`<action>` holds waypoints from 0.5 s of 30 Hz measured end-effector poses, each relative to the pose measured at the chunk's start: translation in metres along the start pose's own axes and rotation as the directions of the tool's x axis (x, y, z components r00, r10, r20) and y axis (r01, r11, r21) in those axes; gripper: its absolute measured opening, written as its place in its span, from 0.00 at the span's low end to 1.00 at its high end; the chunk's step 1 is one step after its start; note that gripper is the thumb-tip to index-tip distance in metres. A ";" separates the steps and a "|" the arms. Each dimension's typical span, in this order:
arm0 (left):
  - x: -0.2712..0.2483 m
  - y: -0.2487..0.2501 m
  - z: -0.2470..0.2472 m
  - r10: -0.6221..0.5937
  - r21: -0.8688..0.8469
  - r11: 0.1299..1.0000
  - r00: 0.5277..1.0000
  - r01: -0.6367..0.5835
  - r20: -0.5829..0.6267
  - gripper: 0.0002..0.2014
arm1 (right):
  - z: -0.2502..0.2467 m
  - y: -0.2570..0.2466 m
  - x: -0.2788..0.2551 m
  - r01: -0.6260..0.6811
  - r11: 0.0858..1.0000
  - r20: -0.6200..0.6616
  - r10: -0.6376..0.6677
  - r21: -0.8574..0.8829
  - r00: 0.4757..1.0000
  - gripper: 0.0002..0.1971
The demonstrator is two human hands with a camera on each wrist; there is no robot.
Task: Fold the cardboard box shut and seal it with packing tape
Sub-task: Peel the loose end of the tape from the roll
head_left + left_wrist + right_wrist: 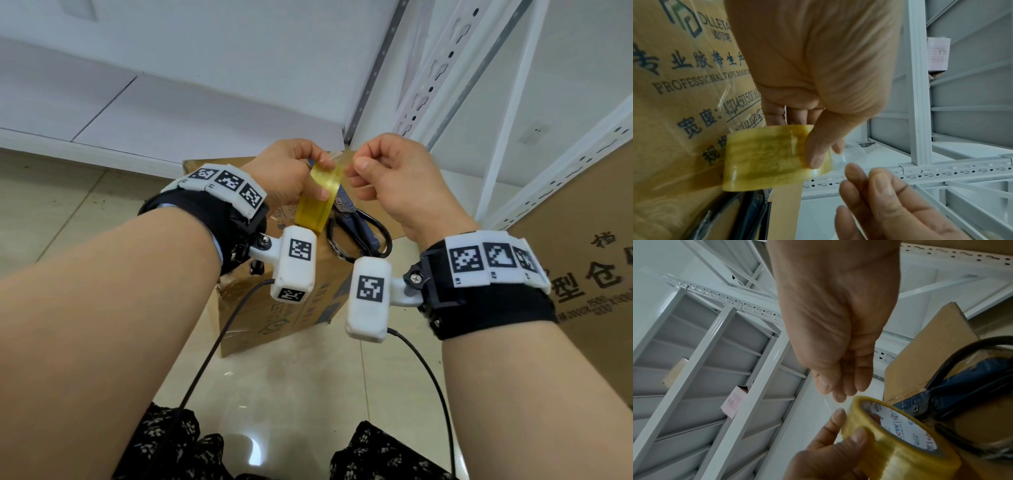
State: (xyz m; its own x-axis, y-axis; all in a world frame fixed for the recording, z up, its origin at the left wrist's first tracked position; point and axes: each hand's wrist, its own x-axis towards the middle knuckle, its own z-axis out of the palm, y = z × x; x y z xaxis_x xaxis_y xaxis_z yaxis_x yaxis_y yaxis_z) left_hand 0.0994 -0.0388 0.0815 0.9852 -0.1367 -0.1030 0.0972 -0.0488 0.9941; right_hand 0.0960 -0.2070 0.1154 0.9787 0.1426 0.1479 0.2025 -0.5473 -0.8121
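My left hand [318, 178] grips a yellowish roll of packing tape [313, 202] above the brown cardboard box [274, 329], thumb pressed on the roll's outer face [766, 155]. My right hand [356, 169] pinches the clear free end of the tape [342, 161] just right of the roll, thumb against curled fingers. In the right wrist view the roll [900, 439] sits below the right fingertips [838, 395]. The box top looks folded flat. Black-handled scissors [363, 226] lie on it.
The box stands on a glossy tiled floor [291, 394]. White metal shelving [445, 85] rises behind and to the right. A large printed cardboard sheet [599, 274] leans at the right. Black cables [219, 342] hang from both wrist cameras.
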 end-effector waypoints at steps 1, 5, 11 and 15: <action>0.000 0.000 0.001 0.001 -0.002 1.000 1.000 -0.001 0.001 0.19 | 0.000 0.000 0.000 0.034 0.999 0.004 -0.033 -0.043 0.999 0.09; 0.003 0.001 0.001 -0.006 0.031 0.999 1.000 0.005 0.011 0.19 | 0.001 -0.003 -0.002 0.145 0.974 0.075 -0.133 -0.174 0.988 0.04; 0.001 0.005 0.002 0.034 0.158 0.986 0.989 -0.057 0.144 0.19 | -0.006 -0.006 0.004 0.194 0.937 0.006 -0.201 -0.290 0.980 0.09; -0.002 0.007 0.003 0.054 0.164 0.982 0.976 -0.090 0.211 0.19 | -0.005 -0.002 0.003 0.096 0.985 -0.071 -0.107 -0.146 0.992 0.12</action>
State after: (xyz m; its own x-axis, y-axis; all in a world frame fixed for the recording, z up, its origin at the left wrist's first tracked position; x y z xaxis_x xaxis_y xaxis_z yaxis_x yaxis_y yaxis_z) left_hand 0.0982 -0.0421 0.0889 0.9370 -0.3452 -0.0544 -0.0162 -0.1984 0.9800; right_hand 0.0987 -0.2097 0.1201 0.9513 0.1414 0.2741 0.2985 -0.6457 -0.7028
